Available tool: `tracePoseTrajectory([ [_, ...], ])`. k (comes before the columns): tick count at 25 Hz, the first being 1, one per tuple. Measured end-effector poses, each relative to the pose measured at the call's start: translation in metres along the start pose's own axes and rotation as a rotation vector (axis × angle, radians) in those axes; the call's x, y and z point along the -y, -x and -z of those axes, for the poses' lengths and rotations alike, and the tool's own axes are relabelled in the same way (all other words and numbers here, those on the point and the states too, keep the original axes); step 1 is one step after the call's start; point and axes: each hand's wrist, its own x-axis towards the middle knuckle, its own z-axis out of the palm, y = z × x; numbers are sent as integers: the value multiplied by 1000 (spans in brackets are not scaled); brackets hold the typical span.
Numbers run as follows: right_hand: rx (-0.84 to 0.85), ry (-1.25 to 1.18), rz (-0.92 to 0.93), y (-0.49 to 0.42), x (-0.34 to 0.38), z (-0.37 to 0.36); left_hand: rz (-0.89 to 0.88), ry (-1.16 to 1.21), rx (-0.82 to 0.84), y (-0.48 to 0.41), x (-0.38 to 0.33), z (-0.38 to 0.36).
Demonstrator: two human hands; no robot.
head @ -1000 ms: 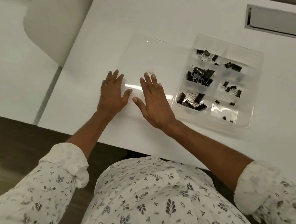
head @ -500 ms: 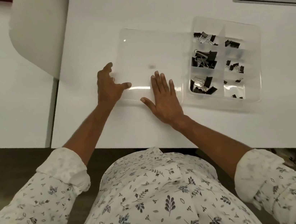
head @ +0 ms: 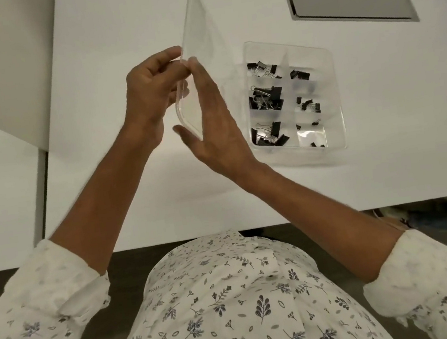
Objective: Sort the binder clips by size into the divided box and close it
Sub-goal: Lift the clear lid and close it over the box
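The clear divided box (head: pixel 332 98) lies on the white table, right of my hands, with black binder clips (head: pixel 265 98) sorted into its compartments: bigger ones in the left column, smaller ones in the right. The transparent lid (head: pixel 199 36) stands tilted up on edge, raised off the table left of the box. My left hand (head: pixel 150 93) grips its near left edge with curled fingers. My right hand (head: pixel 210 120) lies flat against the lid's right face, fingers straight.
A grey recessed slot (head: pixel 348 5) sits in the table at the back right. A pale chair back (head: pixel 2 70) stands at the left beside the table. The table's front edge (head: pixel 197 236) runs just before my body.
The lid lay flat on the table under both palms; now my left hand has gripped its edge and swung it up toward the box, with my right hand flat against it.
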Motion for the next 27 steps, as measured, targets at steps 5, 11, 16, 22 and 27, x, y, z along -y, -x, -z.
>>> tracePoseTrajectory([
  [5,-545,-261,-25,0,-3,64,-134,-139,12,5,17,-70],
  [11,-843,-381,-155,34,-95,139,349,-606,149,38,137,-105],
  [16,-852,-325,-513,102,-167,170,164,-621,65,28,150,-135],
  [22,-509,-112,-587,146,-222,170,62,-734,64,12,152,-155],
  [27,-435,-170,-563,144,-234,178,28,-612,-45,15,156,-164],
])
